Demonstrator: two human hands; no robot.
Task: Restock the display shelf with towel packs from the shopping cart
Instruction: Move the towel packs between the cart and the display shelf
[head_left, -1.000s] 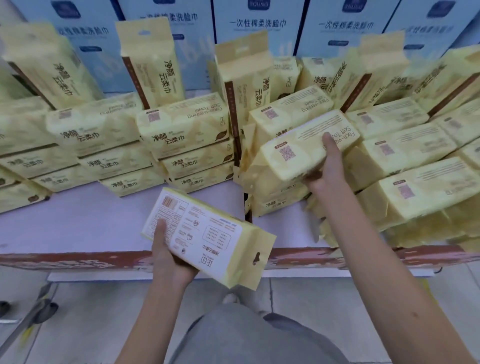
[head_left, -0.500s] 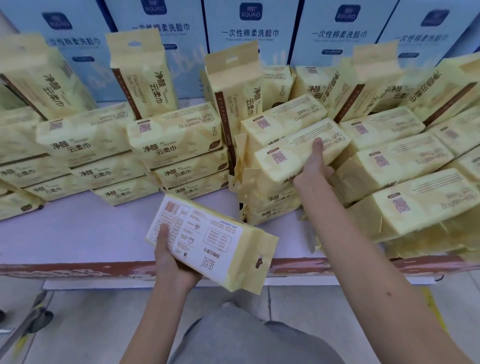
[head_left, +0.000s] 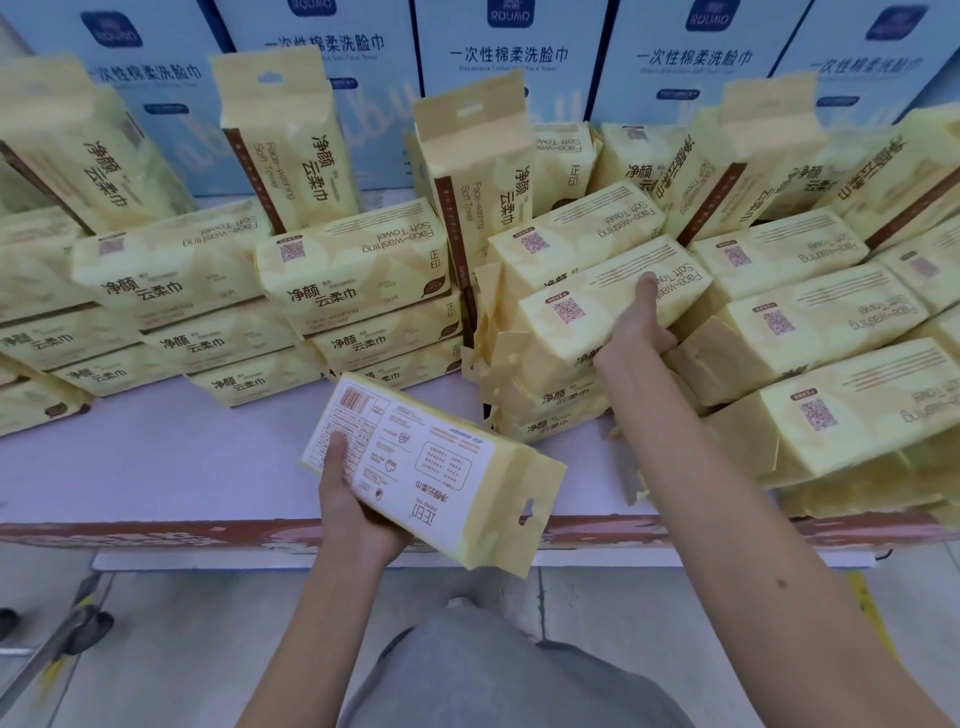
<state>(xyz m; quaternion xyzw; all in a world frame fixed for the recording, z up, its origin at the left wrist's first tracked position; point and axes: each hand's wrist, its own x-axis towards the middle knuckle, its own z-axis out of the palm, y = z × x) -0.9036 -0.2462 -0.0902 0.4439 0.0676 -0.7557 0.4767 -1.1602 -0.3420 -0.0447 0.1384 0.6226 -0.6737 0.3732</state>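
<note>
My left hand (head_left: 353, 509) grips a yellow towel pack (head_left: 441, 467) from below, white label side up, just above the shelf's front edge. My right hand (head_left: 636, 332) holds another yellow towel pack (head_left: 587, 306) by its near side, thumb on top, resting on a middle stack of packs (head_left: 550, 400). The white display shelf (head_left: 156, 457) carries many more yellow packs, flat in stacks at left (head_left: 353, 270) and right (head_left: 841, 400), with a few upright packs (head_left: 280, 135) behind.
Blue-and-white towel boxes (head_left: 509, 57) line the back of the shelf. A red strip (head_left: 130, 535) runs along the shelf's front edge. Part of a cart frame with a wheel (head_left: 88, 629) shows on the tiled floor at lower left.
My right hand has lowered its pack onto the middle stack and pushed it slightly left. The left hand holds its pack in nearly the same spot.
</note>
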